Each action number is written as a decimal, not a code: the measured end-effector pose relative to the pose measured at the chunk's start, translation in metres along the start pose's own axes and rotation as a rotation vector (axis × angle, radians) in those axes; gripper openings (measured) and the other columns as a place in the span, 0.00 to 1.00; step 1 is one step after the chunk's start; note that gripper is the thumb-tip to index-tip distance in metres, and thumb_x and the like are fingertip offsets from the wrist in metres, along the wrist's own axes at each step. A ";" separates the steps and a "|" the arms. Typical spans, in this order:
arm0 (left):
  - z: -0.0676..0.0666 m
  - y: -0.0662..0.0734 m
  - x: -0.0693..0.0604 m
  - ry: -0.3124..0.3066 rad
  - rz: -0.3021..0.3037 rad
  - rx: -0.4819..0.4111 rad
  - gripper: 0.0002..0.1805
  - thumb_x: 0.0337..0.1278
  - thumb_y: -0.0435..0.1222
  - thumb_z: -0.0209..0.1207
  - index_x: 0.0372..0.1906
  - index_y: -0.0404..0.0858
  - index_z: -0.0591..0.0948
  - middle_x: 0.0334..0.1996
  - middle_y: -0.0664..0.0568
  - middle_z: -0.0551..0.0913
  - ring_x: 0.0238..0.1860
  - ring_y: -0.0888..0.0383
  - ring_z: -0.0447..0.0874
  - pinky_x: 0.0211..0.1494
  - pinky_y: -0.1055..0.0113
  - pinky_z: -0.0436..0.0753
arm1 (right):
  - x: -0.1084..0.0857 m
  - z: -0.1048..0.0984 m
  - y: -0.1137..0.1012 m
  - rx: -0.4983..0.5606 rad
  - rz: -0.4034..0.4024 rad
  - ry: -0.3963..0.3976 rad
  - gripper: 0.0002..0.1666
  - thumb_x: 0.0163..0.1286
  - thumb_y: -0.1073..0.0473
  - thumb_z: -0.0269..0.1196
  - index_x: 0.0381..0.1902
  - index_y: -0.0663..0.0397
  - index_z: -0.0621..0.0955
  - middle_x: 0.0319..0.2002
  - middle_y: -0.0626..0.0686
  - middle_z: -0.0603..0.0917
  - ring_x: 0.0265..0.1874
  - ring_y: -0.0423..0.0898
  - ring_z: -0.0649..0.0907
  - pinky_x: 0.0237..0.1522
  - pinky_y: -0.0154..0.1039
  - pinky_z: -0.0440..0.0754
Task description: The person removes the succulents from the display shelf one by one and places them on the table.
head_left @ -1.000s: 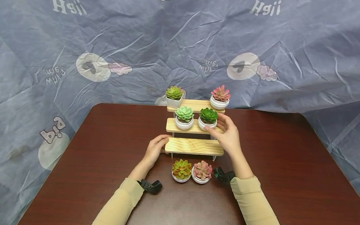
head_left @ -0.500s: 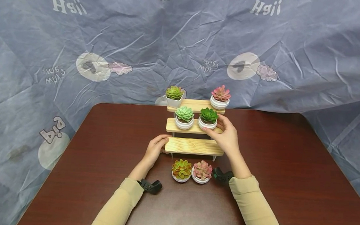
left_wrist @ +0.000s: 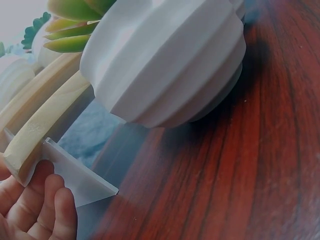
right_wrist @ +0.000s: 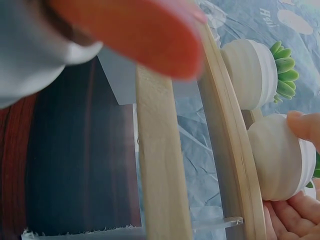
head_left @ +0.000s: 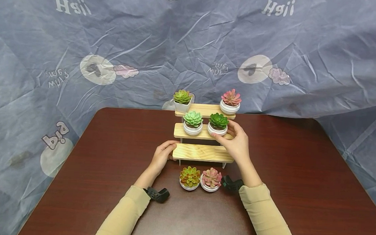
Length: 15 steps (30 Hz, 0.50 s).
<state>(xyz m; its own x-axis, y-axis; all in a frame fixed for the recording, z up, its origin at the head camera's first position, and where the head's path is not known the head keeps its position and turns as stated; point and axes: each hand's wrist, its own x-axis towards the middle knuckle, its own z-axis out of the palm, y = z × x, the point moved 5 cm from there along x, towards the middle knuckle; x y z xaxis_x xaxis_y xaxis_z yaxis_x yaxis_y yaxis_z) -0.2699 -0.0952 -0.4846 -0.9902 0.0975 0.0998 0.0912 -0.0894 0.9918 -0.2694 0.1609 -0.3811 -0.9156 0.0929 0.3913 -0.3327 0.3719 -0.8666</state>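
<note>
My right hand (head_left: 238,143) holds a dark green succulent in a round white pot (head_left: 218,122), thumb in front and fingers at its right side. The pot sits on the middle tier of a three-tier wooden plant stand (head_left: 203,153); the right wrist view shows the pot's base (right_wrist: 277,160) against the board. At the bottom tier's left end, my left hand (head_left: 161,154) grips the board; its curled fingers (left_wrist: 42,205) lie under the edge beside a clear support (left_wrist: 80,175). Next to the held pot stands a mint-green succulent (head_left: 192,123).
The top tier bears a green succulent in an angular white pot (head_left: 182,101) and a pink one (head_left: 231,101). On the brown table (head_left: 135,128), in front of the stand, are a yellow-green succulent (head_left: 190,178) and a dusty-pink one (head_left: 211,180). A grey-blue cloth (head_left: 160,50) hangs behind.
My right hand has shifted slightly left, with the thumb farther across the front of the dark green succulent's pot. The left hand and the other pots look unmoved.
</note>
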 end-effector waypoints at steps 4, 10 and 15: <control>0.001 0.004 -0.002 -0.006 -0.003 -0.005 0.17 0.67 0.36 0.51 0.51 0.27 0.78 0.37 0.46 0.80 0.26 0.59 0.77 0.26 0.68 0.79 | -0.003 -0.001 -0.012 0.004 -0.013 0.003 0.36 0.48 0.61 0.76 0.55 0.64 0.75 0.48 0.63 0.81 0.47 0.55 0.81 0.52 0.46 0.76; 0.001 0.005 -0.002 -0.006 -0.017 -0.005 0.16 0.68 0.36 0.51 0.51 0.29 0.79 0.37 0.46 0.80 0.26 0.58 0.77 0.27 0.67 0.79 | -0.012 -0.004 -0.041 -0.006 -0.013 -0.001 0.34 0.50 0.68 0.73 0.54 0.71 0.74 0.47 0.68 0.79 0.47 0.60 0.80 0.52 0.50 0.76; 0.000 0.001 0.000 -0.025 -0.029 -0.007 0.18 0.69 0.36 0.49 0.54 0.27 0.77 0.40 0.46 0.79 0.27 0.58 0.77 0.27 0.66 0.79 | -0.013 -0.006 -0.041 0.008 -0.027 0.005 0.33 0.49 0.69 0.73 0.54 0.72 0.74 0.47 0.68 0.79 0.46 0.60 0.80 0.51 0.51 0.76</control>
<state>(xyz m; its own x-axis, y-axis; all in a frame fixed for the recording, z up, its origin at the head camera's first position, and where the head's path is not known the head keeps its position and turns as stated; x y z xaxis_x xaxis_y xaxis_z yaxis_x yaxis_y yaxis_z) -0.2698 -0.0957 -0.4832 -0.9894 0.1250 0.0734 0.0620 -0.0933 0.9937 -0.2419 0.1498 -0.3486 -0.9050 0.0871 0.4164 -0.3596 0.3665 -0.8581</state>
